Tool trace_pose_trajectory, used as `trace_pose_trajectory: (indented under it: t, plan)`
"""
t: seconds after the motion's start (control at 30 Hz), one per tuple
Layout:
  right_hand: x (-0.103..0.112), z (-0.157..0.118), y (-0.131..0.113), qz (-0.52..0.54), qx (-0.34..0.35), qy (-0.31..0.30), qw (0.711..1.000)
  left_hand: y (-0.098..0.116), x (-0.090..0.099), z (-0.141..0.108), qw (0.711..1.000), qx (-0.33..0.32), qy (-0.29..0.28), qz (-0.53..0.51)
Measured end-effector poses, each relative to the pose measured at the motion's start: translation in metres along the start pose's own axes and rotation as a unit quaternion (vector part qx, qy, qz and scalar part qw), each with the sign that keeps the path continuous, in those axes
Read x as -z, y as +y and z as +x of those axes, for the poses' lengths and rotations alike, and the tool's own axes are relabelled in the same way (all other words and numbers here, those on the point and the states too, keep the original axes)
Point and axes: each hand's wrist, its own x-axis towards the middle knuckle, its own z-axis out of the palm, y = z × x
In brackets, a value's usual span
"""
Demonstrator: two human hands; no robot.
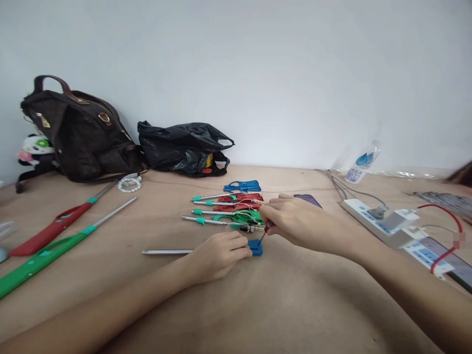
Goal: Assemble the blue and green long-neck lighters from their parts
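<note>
My left hand [223,254] is closed over a blue long-necked lighter [255,248] lying on the table, hiding its middle. The lighter's metal tube [165,252] sticks out to the left, past the wrist. In my right hand [289,219] is a small screwdriver [268,227] with a red handle; its thin shaft slants down to the blue end of the lighter. Just beyond my hands lie several unassembled lighters, with red casing parts [238,202], green casing parts [248,216], metal tubes [208,220] with teal pieces, and thin white wires.
Blue casing parts [242,186] lie farther back. At left are a red lighter [55,226], a green lighter [40,260] and a bead bracelet [129,184]. A backpack [81,132] and black plastic bag [177,147] stand by the wall. A power strip [368,221], phone [308,200] and bottle [363,161] are right.
</note>
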Motion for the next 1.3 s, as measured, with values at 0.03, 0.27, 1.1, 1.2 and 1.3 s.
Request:
trace_pose_trajectory:
  t: [0.03, 0.27, 1.1, 1.2, 1.3]
  plan:
    - [0.0, 0.002, -0.002, -0.019, -0.016, -0.01, 1.0, 0.0, 0.0, 0.0, 1.0, 0.0, -0.002, 0.0]
    - [0.005, 0.003, -0.001, 0.019, 0.004, -0.027, 0.999, 0.0, 0.001, 0.001, 1.0, -0.006, 0.002, 0.001]
    - [-0.013, 0.015, -0.023, -0.078, -0.179, 0.043, 0.98, 0.001, 0.0, 0.0, 1.0, 0.009, -0.019, -0.01]
    - [-0.018, 0.011, -0.031, -0.1, -0.212, 0.073, 0.969, 0.0, 0.0, -0.001, 1.0, 0.01, -0.021, -0.011]
    - [-0.021, 0.009, -0.041, -0.112, -0.212, 0.08, 0.967, 0.0, 0.0, 0.0, 1.0, 0.011, -0.021, -0.017]
